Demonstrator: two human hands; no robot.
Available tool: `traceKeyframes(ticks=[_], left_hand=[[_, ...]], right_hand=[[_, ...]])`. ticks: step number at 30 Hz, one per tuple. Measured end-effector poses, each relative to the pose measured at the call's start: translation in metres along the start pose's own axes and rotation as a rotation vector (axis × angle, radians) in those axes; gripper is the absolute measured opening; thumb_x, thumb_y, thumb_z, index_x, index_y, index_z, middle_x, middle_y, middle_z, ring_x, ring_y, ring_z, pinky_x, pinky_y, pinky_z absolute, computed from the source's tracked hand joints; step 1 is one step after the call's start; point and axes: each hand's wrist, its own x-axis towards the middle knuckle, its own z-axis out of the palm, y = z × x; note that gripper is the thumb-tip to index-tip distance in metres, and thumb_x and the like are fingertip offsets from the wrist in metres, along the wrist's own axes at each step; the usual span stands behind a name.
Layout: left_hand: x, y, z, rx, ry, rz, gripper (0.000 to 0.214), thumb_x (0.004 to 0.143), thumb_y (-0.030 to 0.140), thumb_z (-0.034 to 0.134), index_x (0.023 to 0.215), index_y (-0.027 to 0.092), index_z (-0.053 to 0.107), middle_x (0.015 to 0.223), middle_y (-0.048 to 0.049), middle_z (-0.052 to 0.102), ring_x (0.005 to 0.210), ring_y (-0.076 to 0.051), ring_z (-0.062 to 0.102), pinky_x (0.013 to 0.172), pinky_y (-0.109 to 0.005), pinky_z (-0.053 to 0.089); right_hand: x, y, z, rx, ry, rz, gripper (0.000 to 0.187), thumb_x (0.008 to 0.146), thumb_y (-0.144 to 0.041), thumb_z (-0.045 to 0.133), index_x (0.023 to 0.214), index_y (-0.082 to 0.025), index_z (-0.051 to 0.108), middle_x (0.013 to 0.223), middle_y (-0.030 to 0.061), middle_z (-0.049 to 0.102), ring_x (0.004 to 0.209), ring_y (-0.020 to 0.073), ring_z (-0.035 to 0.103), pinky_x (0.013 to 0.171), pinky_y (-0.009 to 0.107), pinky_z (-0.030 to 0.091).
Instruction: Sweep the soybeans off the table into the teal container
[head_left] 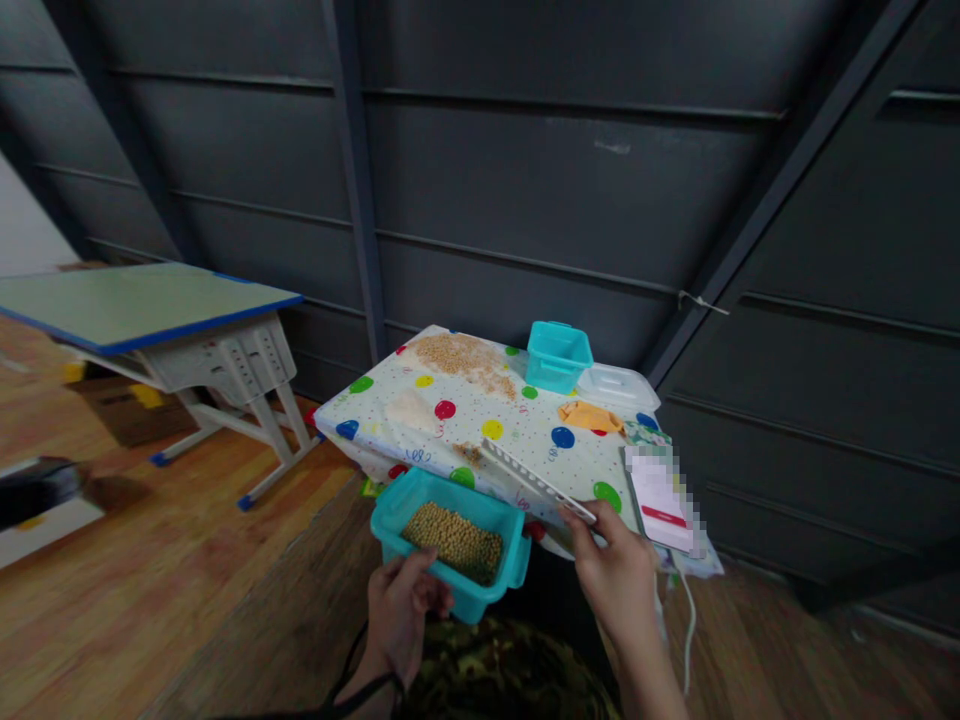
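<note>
My left hand grips the near rim of a teal plastic box partly filled with yellowish beans, held just below the table's front edge. My right hand is closed on one end of a long white ruler-like strip, which lies slanted on the table with its far end touching a small heap of grains. The table has a white cloth with coloured dots. A larger spread of tan grains and a pale patch lie on the far left of the cloth.
A second teal box and a clear lid stand at the table's back. An orange cloth and a phone with a white cable lie at right. A green-topped desk stands left. Dark panelled wall behind, wooden floor.
</note>
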Motion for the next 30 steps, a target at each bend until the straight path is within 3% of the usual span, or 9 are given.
traceKeyframes(ticks=[7,12,22,30], left_hand=[[0.003,0.002,-0.003,-0.013,0.011,0.017,0.035,0.051,0.041,0.092,0.046,0.02,0.064,0.04,-0.0015,0.058,0.033,-0.017,0.053,0.035,-0.027,0.039],[0.003,0.007,-0.003,-0.026,0.014,0.014,0.034,0.048,0.039,0.092,0.045,0.019,0.065,0.039,-0.0032,0.06,0.032,-0.016,0.052,0.035,-0.027,0.038],[-0.004,0.019,0.002,-0.006,0.014,-0.015,0.035,0.045,0.042,0.09,0.042,0.021,0.063,0.038,-0.0026,0.058,0.032,-0.016,0.052,0.035,-0.028,0.039],[0.004,0.011,-0.002,-0.015,0.034,0.003,0.035,0.047,0.041,0.09,0.042,0.021,0.062,0.037,-0.0015,0.058,0.032,-0.017,0.051,0.035,-0.028,0.038]], right_hand=[[0.027,0.009,0.032,-0.028,-0.061,-0.014,0.033,0.103,-0.047,0.053,0.088,-0.027,0.075,0.076,0.0061,0.08,0.065,0.0248,0.075,0.06,0.029,0.048],[0.018,0.005,0.027,0.033,-0.141,-0.035,0.027,0.103,-0.039,0.053,0.091,-0.028,0.075,0.083,0.0049,0.083,0.067,0.0245,0.077,0.061,0.029,0.051],[-0.022,-0.007,0.011,0.052,-0.112,-0.092,0.029,0.105,-0.039,0.054,0.087,-0.029,0.074,0.081,0.0036,0.083,0.063,0.0237,0.077,0.059,0.029,0.053],[-0.002,-0.011,0.028,0.015,-0.007,0.008,0.033,0.103,-0.048,0.056,0.082,-0.026,0.068,0.07,0.0048,0.078,0.06,0.0236,0.075,0.054,0.028,0.047]])
